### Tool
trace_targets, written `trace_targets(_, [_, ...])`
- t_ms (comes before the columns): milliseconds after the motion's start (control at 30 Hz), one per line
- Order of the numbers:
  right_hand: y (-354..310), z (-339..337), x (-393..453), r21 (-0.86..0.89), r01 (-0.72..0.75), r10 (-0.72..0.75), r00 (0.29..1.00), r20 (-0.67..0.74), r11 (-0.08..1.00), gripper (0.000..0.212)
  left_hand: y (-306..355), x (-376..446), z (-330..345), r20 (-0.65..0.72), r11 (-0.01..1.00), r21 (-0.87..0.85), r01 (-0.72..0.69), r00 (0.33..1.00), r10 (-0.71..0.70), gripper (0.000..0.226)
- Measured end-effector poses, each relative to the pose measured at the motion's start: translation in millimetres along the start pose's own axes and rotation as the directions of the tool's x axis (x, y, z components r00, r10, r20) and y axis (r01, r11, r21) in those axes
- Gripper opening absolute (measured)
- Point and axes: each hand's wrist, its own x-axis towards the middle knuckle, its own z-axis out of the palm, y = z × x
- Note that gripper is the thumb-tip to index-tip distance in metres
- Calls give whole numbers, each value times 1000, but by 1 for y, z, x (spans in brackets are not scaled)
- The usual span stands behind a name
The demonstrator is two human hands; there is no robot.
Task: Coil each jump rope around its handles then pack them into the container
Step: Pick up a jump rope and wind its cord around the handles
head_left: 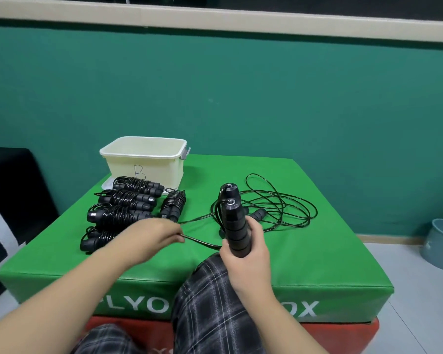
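Five coiled ropes (pixel 128 208) done, lying at centre left of the frame on the green box (pixel 304 254): four stacked in a rough column, a fifth (pixel 173 205) just to their right. None packed yet, as far as can be seen: tub (pixel 143 159) standing at the box's back edge, above the bundles, open-topped, interior mostly hidden from this angle, nothing showing over the rim.

Sixth rope in hand now. Right hand (pixel 248 251), at lower centre, wrapped round both handles (pixel 234 221), held upright and side by side. Left hand (pixel 151 238), left of it, pinching the cord (pixel 202 242) between fingertips, pulled out toward the left. No turns round the handles yet, so winding judged only just starting.

Rest of the cord (pixel 276 203) lying in loose loops on the box, right of centre, behind the handles. A separate dark handle (pixel 257 214) lying among those loops, which may belong to one more uncoiled rope; hard to tell from the tangle.

Left to do: wind this cord round its handles, deal with any further rope in the loops, then move every bundle into the tub. Coiling judged well advanced; packing not begun.
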Motion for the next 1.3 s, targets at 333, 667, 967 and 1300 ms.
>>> trace_targets(333, [-4, -2, -3, -225, 239, -202, 964, 173, 945, 55, 3, 26, -58, -167, 993, 57, 106, 981, -95, 28])
trace_targets(667, [-19, -21, 13, -581, 584, -540, 796, 273, 566, 69, 52, 30, -98, -488, 914, -83, 397, 784, -385, 58])
trace_targets(967, [-23, -34, 26, -874, 337, -313, 921, 231, 349, 75, 99, 11, -105, -180, 851, -487, 196, 931, -318, 43])
trace_targets(1300, [-53, -21, 42, -847, 140, -25, 989, 149, 513, 41, 133, -9, -79, -336, 873, -485, -60, 934, -122, 37])
